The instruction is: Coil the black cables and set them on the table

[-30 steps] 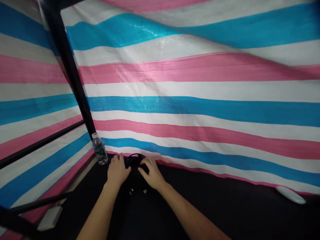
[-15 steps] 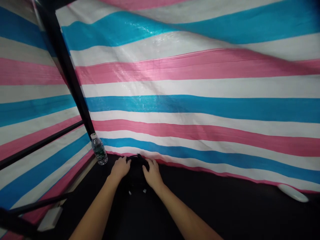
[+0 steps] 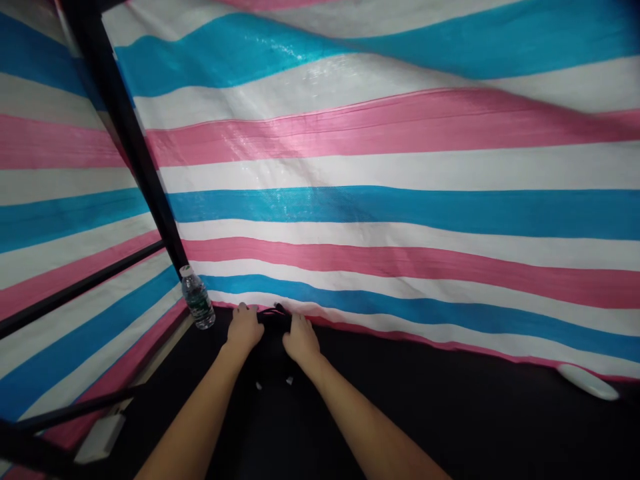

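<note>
Right between my left hand and right hand, a black object sits on the dark surface. My fingers curl at its far edge, grip impossible to call. Just left, a water bottle stands: one careless sideways swing could topple it!

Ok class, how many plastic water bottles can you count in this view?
1: a plastic water bottle stands in the back corner beside the black metal post, just left of the left hand. Another could be hidden out of view.
</note>
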Available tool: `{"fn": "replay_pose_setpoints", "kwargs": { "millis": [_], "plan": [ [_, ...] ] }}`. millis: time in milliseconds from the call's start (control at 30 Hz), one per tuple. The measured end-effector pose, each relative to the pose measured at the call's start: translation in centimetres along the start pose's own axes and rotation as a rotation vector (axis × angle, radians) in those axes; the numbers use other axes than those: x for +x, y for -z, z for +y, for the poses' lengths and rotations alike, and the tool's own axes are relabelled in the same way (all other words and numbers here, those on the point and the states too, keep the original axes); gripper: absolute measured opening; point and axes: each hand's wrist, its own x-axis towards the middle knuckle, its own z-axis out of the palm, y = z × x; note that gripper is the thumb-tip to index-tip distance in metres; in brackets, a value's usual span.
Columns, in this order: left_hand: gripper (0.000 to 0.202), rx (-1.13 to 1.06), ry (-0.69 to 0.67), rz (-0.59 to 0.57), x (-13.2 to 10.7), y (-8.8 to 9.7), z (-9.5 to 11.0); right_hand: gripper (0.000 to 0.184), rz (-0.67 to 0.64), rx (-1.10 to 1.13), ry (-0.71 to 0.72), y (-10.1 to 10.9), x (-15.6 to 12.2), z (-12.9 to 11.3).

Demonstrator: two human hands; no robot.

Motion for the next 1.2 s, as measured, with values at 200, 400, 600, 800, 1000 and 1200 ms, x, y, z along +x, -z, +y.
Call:
{"fn": "replay_pose_setpoints", "kwargs": {
  "millis": [200, 400, 600, 800, 1000, 1200],
  "plan": [
    [0.039, 0.03, 0.023, -0.114, 1.0, -1.4, -0.4, 0.037, -0.042, -0.074, 0.021, -0.4, -0.2, 0.6],
    [0.042, -0.001, 0.004, -0.164, 1.7, -1.8, -0.5, 0.057, -0.072, -0.112, -0.001, -0.4, -1.2, -0.2],
    [0.054, -0.15, -0.064, -0.249, -0.1, -1.8, 0.1, 0.04, -0.075, -0.124, 0.004, 1.4, -2.3, 1.8],
    [0.077, -0.391, -0.162, -0.249, -3.9, -2.3, 2.1, 0.052, -0.038, -0.166, -0.034, 4.5, -4.4, 5.3],
    [0.065, -0.575, -0.139, -0.194, -6.8, -4.6, 7.4, 0.065, 0.011, -0.205, -0.121, 8.0, -7.8, 8.5],
    [0.064, -0.634, -0.177, -0.151, -7.3, -5.3, 13.5, 0.062, 0.082, -0.226, -0.264, 12.1, -9.1, 12.8]
  ]
}}
